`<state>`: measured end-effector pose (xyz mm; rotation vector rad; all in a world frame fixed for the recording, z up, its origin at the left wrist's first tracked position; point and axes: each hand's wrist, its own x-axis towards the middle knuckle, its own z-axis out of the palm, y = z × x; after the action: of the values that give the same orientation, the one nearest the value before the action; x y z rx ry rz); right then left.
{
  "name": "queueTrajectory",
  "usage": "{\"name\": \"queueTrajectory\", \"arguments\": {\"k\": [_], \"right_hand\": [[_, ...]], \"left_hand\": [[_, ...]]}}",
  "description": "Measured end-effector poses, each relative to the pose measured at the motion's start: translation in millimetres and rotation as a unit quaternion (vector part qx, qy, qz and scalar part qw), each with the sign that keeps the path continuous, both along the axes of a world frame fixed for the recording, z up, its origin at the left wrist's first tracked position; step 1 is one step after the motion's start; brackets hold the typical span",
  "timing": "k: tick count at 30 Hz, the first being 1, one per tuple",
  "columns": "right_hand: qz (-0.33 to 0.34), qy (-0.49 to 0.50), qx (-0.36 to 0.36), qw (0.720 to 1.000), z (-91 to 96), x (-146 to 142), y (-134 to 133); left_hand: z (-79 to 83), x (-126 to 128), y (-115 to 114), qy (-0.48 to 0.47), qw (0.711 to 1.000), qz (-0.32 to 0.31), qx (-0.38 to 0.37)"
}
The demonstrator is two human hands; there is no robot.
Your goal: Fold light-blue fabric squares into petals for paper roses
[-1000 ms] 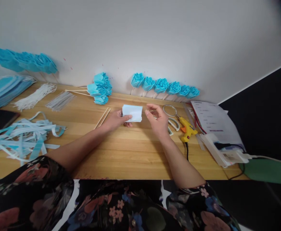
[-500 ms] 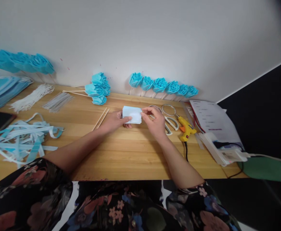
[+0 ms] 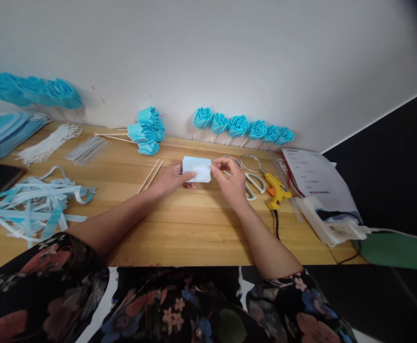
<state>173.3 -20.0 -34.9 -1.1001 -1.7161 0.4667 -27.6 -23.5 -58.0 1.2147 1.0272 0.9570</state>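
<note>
Above the middle of the table, my left hand (image 3: 174,178) grips a small stack of pale blue rectangular fabric pieces (image 3: 197,166), thumb on top and fingers beneath. My right hand (image 3: 230,180) pinches at the stack's right edge with thumb and forefinger. Just behind and right of that hand lie white-handled scissors (image 3: 254,183), partly covered by it, and a wire ring (image 3: 250,163). Two thin wooden sticks (image 3: 150,176) rest left of the stack, close to my left wrist.
Blue fabric flowers (image 3: 237,126) on sticks lean along the wall; more flowers (image 3: 146,131) lie left of centre. Cut strips (image 3: 33,205), white ear loops (image 3: 49,143), wires (image 3: 87,150) and masks (image 3: 8,133) cover the left. A yellow glue gun (image 3: 277,190) and power strip (image 3: 328,224) stand right.
The view has shifted very slightly. Both hands keep the same hold on the stack, with hardly any movement of the fingers.
</note>
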Motion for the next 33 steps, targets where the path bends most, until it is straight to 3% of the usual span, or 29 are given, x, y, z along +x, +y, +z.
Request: {"name": "queueTrajectory", "arguments": {"k": [12, 18, 26, 30, 33], "right_hand": [[0.003, -0.010, -0.007, 1.000, -1.6, -0.4, 1.8], [-0.009, 0.080, -0.086, 0.993, -8.5, -0.9, 5.7], [0.113, 0.167, -0.270, 0.941, -17.6, -6.6, 7.4], [0.143, 0.181, -0.289, 0.929, -15.5, -10.9, 1.9], [0.123, 0.133, -0.255, 0.950, -10.9, -6.6, 0.9]], "left_hand": [[3.1, -0.2, 0.0, 0.002, 1.000, -0.009, -0.004], [3.3, -0.2, -0.1, 0.006, 1.000, -0.011, 0.002], [1.1, 1.1, -0.5, 0.003, 1.000, -0.010, 0.011], [-1.3, 2.2, 0.9, 0.005, 0.999, -0.012, 0.030], [-4.7, 1.2, 4.8, -0.007, 0.997, 0.009, 0.070]]}}
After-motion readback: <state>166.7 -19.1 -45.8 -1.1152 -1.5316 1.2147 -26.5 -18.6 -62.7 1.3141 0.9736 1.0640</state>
